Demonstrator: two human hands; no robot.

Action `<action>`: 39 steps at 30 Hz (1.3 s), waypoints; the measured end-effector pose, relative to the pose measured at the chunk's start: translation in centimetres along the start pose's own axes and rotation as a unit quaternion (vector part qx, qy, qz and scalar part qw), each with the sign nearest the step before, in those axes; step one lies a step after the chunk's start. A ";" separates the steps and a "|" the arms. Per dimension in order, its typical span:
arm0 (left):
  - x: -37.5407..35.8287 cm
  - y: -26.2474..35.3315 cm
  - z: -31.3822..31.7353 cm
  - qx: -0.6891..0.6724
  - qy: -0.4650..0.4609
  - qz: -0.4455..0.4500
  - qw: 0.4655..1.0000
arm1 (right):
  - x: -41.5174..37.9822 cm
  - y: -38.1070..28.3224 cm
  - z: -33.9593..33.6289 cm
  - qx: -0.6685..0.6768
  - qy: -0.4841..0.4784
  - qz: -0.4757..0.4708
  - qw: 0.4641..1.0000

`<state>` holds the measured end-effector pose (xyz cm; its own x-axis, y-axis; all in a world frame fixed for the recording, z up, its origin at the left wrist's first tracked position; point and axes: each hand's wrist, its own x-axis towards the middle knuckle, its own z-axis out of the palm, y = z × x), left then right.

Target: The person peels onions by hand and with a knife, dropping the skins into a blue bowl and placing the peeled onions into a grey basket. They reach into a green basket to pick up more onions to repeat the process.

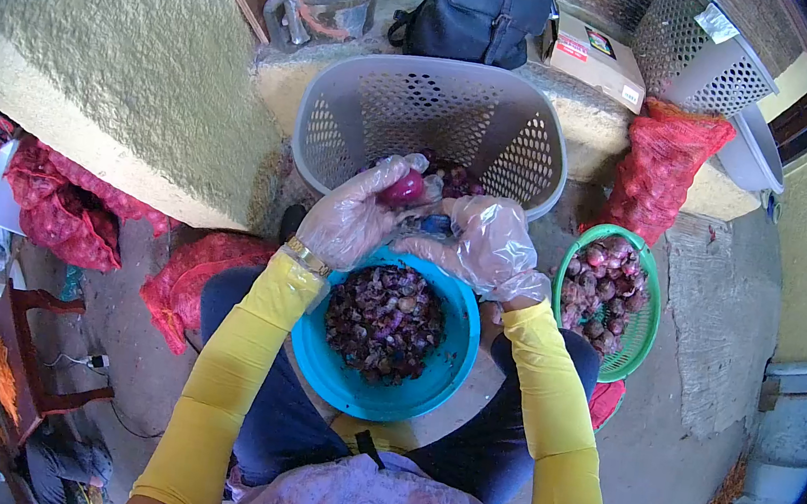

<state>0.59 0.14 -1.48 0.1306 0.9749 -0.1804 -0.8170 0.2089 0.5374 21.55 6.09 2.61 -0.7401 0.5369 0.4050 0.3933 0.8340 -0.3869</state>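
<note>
My left hand, in a clear plastic glove, is closed around a smooth, shiny red onion above the near side of a grey basket. Close beside it, my gloved right hand has its fingers curled. Something dark blue shows at the right fingers, too covered to name for certain. Below both hands, a blue basin between my legs holds a heap of onion skins. The grey basket has several red onions at its bottom.
At right stand a green basket of unpeeled onions and a red mesh sack. More red sacks lie left. A black bag, a cardboard box and a clear bucket sit on the ledge behind.
</note>
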 end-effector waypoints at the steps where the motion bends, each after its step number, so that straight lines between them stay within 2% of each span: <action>1: -0.3 0.0 0.1 -0.031 -0.019 -0.019 0.999 | 0.0 0.0 0.0 -0.018 0.016 0.013 1.000; 3: -0.3 0.1 0.2 -0.062 -0.038 -0.038 0.997 | 0.1 0.0 0.3 0.006 0.033 0.030 0.999; 5: 0.1 0.1 -0.1 -0.049 -0.103 -0.039 0.993 | 0.2 0.2 0.7 0.030 0.050 0.047 0.997; 8: 0.4 -0.7 -0.7 -0.040 -0.057 -0.026 0.997 | 0.2 0.3 0.7 0.007 0.082 0.046 0.996; 10: 0.6 -1.3 -1.0 -0.060 -0.069 -0.030 0.995 | 0.5 -0.4 -0.1 0.015 0.043 0.094 0.995; 12: 0.6 -1.6 -0.4 -0.080 -0.081 -0.034 0.993 | 0.5 -0.5 -0.3 0.033 0.042 0.101 0.993; 14: 0.2 -1.5 1.2 -0.098 -0.030 -0.041 0.994 | 0.5 -0.4 -0.4 0.050 0.041 0.108 0.992; 18: 0.2 -1.7 1.4 -0.083 -0.028 -0.025 0.996 | 0.5 -0.4 -0.3 0.045 0.052 0.094 0.993; 20: 0.5 -2.1 0.2 -0.113 -0.086 -0.029 0.989 | 0.5 -0.5 -0.4 0.058 0.062 0.090 0.992; 23: 0.8 -2.6 -0.2 -0.111 -0.115 -0.017 0.987 | 0.5 -0.8 -0.6 0.055 0.042 0.108 0.992; 26: 0.6 -2.8 -0.1 -0.155 -0.106 -0.011 0.982 | 0.6 -0.7 -0.4 0.050 0.050 0.108 0.992; 29: 0.3 -2.6 0.9 -0.121 -0.064 0.008 0.991 | 0.5 -0.2 0.0 0.037 0.059 0.091 0.993; 33: 0.7 -2.8 -0.2 -0.144 -0.066 -0.009 0.987 | 0.4 0.0 0.2 0.034 0.059 0.087 0.994; 35: 0.6 -2.7 0.1 -0.143 -0.100 -0.020 0.984 | 0.4 0.0 0.3 0.035 0.063 0.085 0.994; 39: 0.2 -2.6 1.2 -0.126 -0.065 -0.003 0.990 | 0.5 -0.6 -0.1 0.040 0.064 0.088 0.993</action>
<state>3.39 -0.11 -1.96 0.1939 0.9787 -0.0673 -0.9278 0.2052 0.3117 20.97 5.90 3.15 -0.5855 0.6897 0.4260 0.4624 0.7158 -0.5233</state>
